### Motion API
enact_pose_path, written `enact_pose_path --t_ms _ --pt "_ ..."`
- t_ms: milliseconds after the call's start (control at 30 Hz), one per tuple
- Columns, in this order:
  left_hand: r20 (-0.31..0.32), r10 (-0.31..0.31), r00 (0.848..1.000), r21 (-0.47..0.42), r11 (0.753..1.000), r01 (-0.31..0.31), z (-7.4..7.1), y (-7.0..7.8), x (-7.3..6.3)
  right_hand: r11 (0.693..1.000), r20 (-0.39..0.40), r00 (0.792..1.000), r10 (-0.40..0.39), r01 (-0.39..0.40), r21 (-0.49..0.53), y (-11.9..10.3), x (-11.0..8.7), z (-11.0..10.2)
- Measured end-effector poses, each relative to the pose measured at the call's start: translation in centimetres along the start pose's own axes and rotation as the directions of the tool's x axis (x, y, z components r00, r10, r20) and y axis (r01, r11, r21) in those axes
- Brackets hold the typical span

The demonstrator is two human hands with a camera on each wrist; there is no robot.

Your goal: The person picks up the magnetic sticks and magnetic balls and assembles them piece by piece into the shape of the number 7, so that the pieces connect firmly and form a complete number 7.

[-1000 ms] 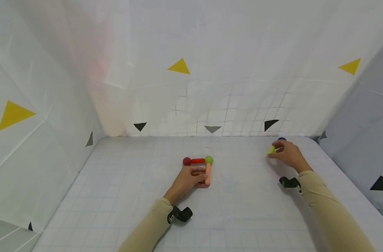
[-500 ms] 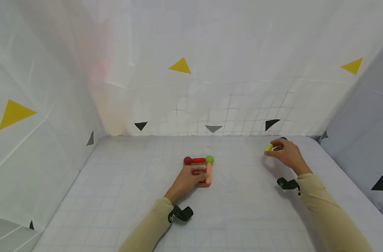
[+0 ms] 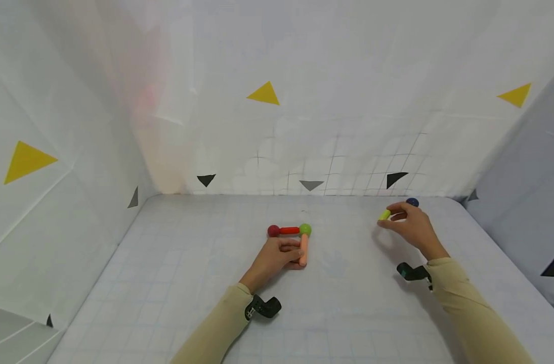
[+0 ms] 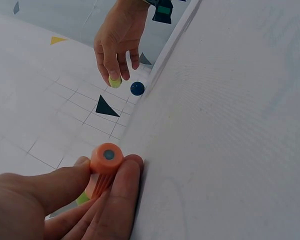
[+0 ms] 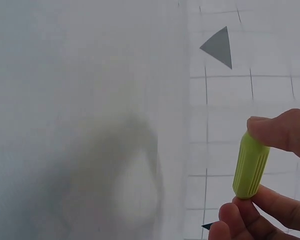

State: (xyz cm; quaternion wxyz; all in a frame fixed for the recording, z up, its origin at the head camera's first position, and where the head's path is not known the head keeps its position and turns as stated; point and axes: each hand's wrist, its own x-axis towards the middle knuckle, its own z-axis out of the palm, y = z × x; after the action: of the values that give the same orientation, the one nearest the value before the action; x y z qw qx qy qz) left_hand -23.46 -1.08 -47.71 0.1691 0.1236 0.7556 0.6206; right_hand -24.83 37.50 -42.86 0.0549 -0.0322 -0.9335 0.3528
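My left hand pinches an orange magnetic rod between thumb and fingers; a round grey magnet shows in its end in the left wrist view. The rod's far end meets a light green ball. From that ball a red rod runs left to a dark red ball, making a corner shape on the table. Off to the right, my right hand holds a short yellow-green ribbed rod by its two ends, thumb against fingertips, above its shadow on the table.
A dark blue ball lies at the table's back edge, just behind my right hand. White sheeting with yellow and black triangles walls the table at the back and sides. Each wrist carries a dark camera.
My right hand has moved slightly left with the yellow-green rod, away from the blue ball, which now shows more fully. The left hand keeps its hold on the orange rod.
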Motion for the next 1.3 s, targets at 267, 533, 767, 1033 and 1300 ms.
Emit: enact_pose_path --t_ms 267,533,767,1033,1300 --pt "-0.004 0.012 1.000 0.003 1.000 -0.012 0.1 0.2 0.1 1.000 -0.018 1.000 0.000 0.000 0.014 -1.4 -1.1 0.5" --pt "-0.004 0.010 1.000 0.014 1.000 -0.010 0.2 0.0 0.1 1.000 -0.024 0.999 -0.022 0.022 -0.002 -2.3 -1.8 1.3" --pt "-0.005 0.008 1.000 0.010 1.000 -0.008 0.1 0.0 0.1 0.997 -0.024 0.997 -0.076 0.076 -0.001 -3.5 -2.6 1.8" --pt "-0.006 0.001 1.000 0.004 1.000 -0.001 0.1 -0.1 0.1 0.995 -0.017 0.995 -0.100 0.101 0.026 -4.5 -3.2 2.7" --pt "-0.006 0.000 1.000 -0.001 1.000 0.000 0.0 -0.1 0.1 0.987 0.001 0.989 -0.149 0.149 0.055 -5.3 -3.7 3.8"
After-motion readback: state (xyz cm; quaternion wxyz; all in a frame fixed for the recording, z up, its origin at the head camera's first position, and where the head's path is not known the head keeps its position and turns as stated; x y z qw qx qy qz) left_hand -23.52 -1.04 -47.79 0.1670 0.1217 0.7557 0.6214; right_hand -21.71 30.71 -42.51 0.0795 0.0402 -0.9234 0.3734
